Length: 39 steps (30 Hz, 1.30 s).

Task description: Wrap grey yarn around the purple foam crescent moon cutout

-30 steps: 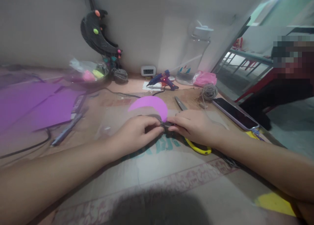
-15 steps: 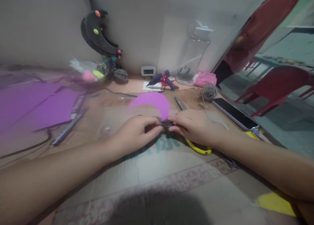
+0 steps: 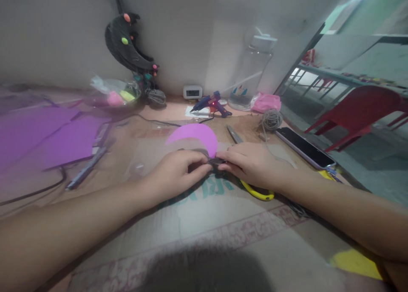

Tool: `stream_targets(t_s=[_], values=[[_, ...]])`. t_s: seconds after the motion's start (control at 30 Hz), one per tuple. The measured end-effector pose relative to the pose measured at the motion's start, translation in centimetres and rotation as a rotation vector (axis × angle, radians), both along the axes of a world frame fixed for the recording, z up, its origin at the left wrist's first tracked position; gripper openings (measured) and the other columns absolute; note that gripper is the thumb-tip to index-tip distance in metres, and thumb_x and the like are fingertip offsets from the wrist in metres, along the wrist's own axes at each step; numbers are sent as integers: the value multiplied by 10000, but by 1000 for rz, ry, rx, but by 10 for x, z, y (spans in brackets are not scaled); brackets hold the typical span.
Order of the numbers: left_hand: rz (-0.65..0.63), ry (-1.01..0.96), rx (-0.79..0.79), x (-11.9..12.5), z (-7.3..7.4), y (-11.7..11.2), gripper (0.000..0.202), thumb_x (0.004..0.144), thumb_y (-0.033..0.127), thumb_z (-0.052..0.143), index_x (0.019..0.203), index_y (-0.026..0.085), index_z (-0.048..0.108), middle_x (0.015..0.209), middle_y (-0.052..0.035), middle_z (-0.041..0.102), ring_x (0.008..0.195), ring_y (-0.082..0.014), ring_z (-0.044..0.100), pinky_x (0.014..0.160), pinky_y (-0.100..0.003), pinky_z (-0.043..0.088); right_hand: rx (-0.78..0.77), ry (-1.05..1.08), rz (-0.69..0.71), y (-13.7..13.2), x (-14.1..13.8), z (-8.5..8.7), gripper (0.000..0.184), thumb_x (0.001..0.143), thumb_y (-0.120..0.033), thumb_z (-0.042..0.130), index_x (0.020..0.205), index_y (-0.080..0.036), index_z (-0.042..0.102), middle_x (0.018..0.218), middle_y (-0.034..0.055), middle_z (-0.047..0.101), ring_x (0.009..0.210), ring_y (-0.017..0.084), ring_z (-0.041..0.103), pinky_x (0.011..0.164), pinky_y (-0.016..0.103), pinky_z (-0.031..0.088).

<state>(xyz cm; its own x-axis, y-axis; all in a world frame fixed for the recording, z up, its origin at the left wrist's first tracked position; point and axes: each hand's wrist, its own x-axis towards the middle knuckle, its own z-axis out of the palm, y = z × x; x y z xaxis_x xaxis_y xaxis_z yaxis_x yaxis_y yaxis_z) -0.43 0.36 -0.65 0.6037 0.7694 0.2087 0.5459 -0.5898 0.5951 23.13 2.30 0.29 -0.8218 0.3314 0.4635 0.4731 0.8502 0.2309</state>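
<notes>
A purple crescent cutout (image 3: 204, 132) stands up between my hands, its lower end wrapped in dark grey yarn (image 3: 215, 161). My left hand (image 3: 175, 171) pinches the wrapped end from the left, thumb against fingertips. From the right, my right hand (image 3: 255, 164) is closed on the same wrapped part; its fingers hide some of the yarn. Under the right hand lie scissors (image 3: 256, 192) with yellow handles, the blades showing beyond it. A grey yarn ball (image 3: 271, 119) sits behind that hand, a strand trailing from it.
A glue gun (image 3: 212, 104) with a red light stands at the back, near a small clock (image 3: 192, 92) and a clear bottle (image 3: 248, 75). A phone (image 3: 306, 147) lies at right. Purple sheets (image 3: 70, 137) and a pen (image 3: 86, 168) are at left. A dark decorated crescent (image 3: 123, 43) hangs on the wall.
The purple crescent has shifted slightly left and down, while both hands keep their grip in nearly the same place. A person in red at the right has left the view.
</notes>
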Motion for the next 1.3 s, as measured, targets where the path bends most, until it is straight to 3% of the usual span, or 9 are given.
stream_targets(t_s=[0.4, 1.3], values=[[8, -38, -64, 0, 2, 0, 258, 953, 306, 464, 802, 178, 630, 737, 18, 620, 691, -126, 542, 638, -253, 376, -29, 29, 23, 0, 0, 2, 344, 1015, -368, 433, 1047, -113, 661, 696, 42, 686, 648, 141, 621, 598, 253, 400], [12, 3, -8, 1, 2, 1, 290, 961, 328, 452, 841, 175, 668, 768, 1, 644, 714, -139, 560, 642, -263, 374, -2, 31, 17, 1, -1, -1, 302, 1005, -338, 466, 1024, -120, 674, 667, 33, 682, 600, 134, 601, 572, 256, 369]])
